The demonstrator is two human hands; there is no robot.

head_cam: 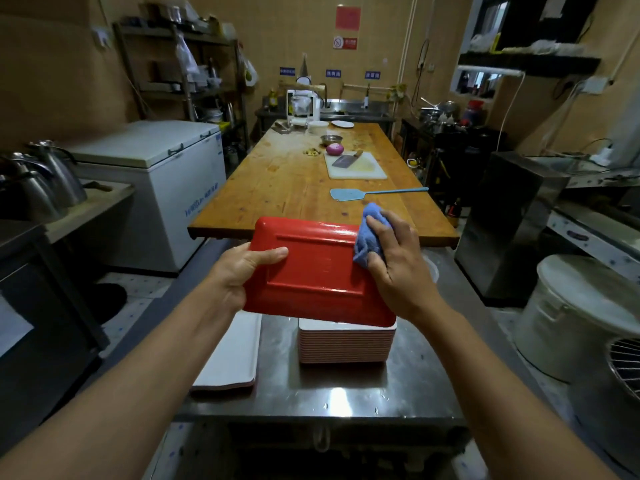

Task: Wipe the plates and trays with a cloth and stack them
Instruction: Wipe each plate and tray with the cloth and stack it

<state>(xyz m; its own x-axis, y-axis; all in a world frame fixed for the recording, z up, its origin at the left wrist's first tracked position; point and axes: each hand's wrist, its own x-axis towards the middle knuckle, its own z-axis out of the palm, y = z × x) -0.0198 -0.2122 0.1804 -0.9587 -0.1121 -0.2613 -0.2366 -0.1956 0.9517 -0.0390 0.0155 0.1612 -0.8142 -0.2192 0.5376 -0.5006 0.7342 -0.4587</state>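
A red rectangular tray (pixel 317 268) is held in the air in front of me, its underside facing up. My left hand (pixel 239 271) grips its left edge, thumb on top. My right hand (pixel 398 265) presses a crumpled blue cloth (pixel 369 233) against the tray's right end. Below the tray, a tall stack of trays (pixel 344 344) with white insides and pink edges stands on the steel table (pixel 332 393). A second, low pile of white trays (pixel 232 355) lies at the table's left edge.
Beyond the steel table stretches a long wooden table (pixel 294 181) with a blue fly swatter (pixel 349 194), a cutting board with a cleaver (pixel 353 164) and an onion (pixel 335 149). A white chest freezer (pixel 156 181) stands left, a large lidded pot (pixel 581 313) right.
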